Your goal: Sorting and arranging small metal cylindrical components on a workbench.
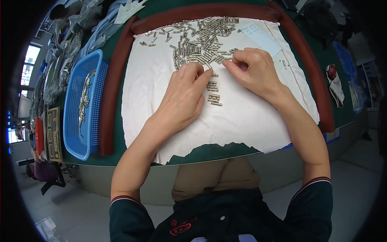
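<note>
A heap of small shiny metal cylinders point(205, 38) lies on a white cloth point(157, 92). My left hand point(182, 90) rests at the heap's near edge, its thumb and forefinger brought together by the pieces; whatever is between them is too small to make out. To its right, my right hand point(254, 72) is closed in a pinch just beside the heap, with the fingertips' contents hidden. Between the hands and a little nearer to me, several cylinders lie in a short column of small rows point(214, 98).
A brown padded border point(205, 13) frames the cloth on the far side and both flanks. On the left stands a blue plastic basket point(68, 117) with metal pieces inside. A pale blue paper slip point(262, 38) lies at the far right, and a crumpled cloth point(336, 90) beyond the right border.
</note>
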### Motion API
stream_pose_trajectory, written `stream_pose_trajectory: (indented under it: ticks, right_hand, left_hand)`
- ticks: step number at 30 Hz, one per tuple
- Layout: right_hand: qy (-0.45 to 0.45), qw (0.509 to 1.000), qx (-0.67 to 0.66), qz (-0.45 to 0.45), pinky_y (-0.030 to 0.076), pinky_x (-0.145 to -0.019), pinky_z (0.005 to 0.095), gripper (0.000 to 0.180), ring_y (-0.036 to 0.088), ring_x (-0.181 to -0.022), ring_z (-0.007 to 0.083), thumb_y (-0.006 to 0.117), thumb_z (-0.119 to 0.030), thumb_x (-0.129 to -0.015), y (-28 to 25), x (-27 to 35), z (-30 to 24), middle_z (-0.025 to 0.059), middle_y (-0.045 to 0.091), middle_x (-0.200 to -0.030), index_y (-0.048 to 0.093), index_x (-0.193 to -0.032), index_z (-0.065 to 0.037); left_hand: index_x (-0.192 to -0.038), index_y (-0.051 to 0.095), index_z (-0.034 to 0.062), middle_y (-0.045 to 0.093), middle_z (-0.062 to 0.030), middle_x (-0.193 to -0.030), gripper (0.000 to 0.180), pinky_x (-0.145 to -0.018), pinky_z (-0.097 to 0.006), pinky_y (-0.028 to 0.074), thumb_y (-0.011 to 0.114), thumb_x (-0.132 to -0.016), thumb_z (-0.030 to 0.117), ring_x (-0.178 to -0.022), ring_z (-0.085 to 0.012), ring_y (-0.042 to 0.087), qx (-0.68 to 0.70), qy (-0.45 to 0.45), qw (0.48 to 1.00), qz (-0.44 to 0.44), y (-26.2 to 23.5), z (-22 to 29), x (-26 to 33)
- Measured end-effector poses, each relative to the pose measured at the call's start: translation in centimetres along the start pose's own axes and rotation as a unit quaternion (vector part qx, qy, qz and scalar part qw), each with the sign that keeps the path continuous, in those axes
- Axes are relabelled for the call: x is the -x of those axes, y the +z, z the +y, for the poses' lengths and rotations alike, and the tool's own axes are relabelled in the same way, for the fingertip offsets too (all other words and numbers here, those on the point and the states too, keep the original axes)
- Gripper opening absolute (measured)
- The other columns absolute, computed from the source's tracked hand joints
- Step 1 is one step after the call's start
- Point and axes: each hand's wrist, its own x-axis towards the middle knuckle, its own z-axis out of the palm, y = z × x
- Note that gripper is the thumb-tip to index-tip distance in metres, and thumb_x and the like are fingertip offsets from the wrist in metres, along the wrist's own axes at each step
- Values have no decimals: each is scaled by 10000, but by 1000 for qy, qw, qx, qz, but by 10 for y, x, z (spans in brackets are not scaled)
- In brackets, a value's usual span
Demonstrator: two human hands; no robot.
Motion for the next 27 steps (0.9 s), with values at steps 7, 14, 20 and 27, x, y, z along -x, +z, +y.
stream_pose_trajectory:
  ticks: [7,14,20,27]
  right_hand:
    - [23,999,-9,26,466,-529,398,261,596,-523,302,678,-217,-790,5,-1,13,118,601,-553,635,-615,-28]
    - [9,997,-31,75,477,-539,400,276,599,-532,309,663,-211,-786,10,-3,18,124,599,-554,605,-588,-28]
    - [20,996,-47,78,483,-550,404,266,601,-538,311,653,-205,-780,11,-3,21,123,596,-550,603,-584,-32]
    - [18,995,-59,73,490,-573,408,253,607,-553,314,638,-214,-786,11,0,22,127,606,-564,625,-603,-39]
  left_hand:
    - [-1117,599,-11,512,-152,-1050,384,-850,-367,462,525,-741,-37,-960,-293,538,74,-47,993,-82,-15,2,3]
    - [-1158,557,-45,514,-186,-1008,544,-790,-387,490,683,-697,214,-903,-334,560,22,-60,991,-119,-20,14,-5]
    - [-1092,565,-42,540,-183,-894,451,-716,-418,499,648,-723,204,-796,-352,583,-107,-29,970,-215,-23,21,-22]
    - [-897,478,-31,555,-186,-791,243,-684,-421,508,589,-782,153,-746,-343,613,-221,19,935,-276,-14,36,-30]
